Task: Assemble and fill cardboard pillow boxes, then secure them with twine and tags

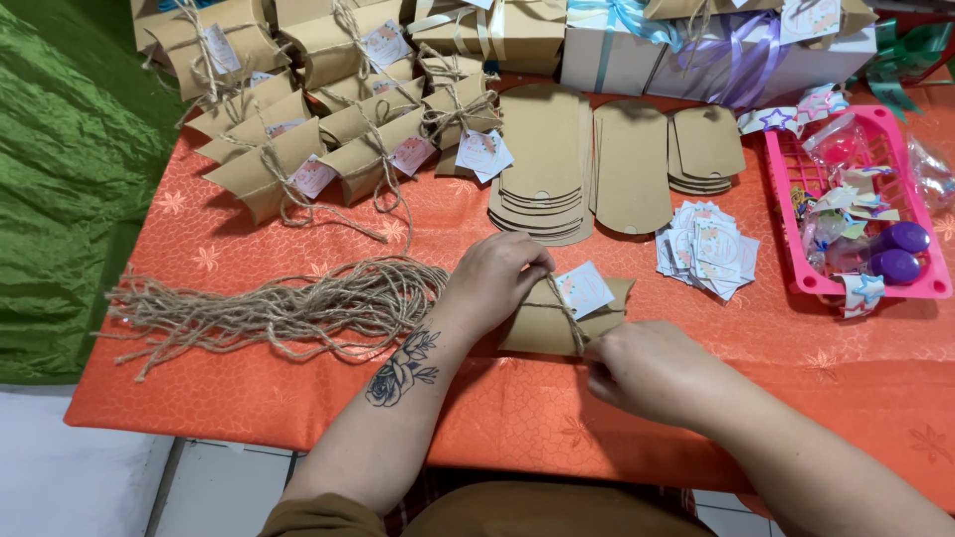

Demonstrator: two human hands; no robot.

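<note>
At the middle of the orange tablecloth (497, 418), near the front edge, lies a brown pillow-shaped gift box (557, 323) with a small white tag (585, 289) on top and jute twine (567, 313) wrapped across it. The left hand (497, 278) rests on the box's left end, fingers pinched together on the twine near the tag. The right hand (647, 373) sits at the box's lower right corner, fingers closed on the twine's other end. Left of the box spreads a loose bundle of cut twine (279, 313). Behind it stand stacks of flat box blanks (542, 164), with a pile of loose tags (708, 249) to the right. Finished tied boxes (318, 129) crowd the far left corner. A pink basket (930, 283) holding small craft items sits at the right edge.
</note>
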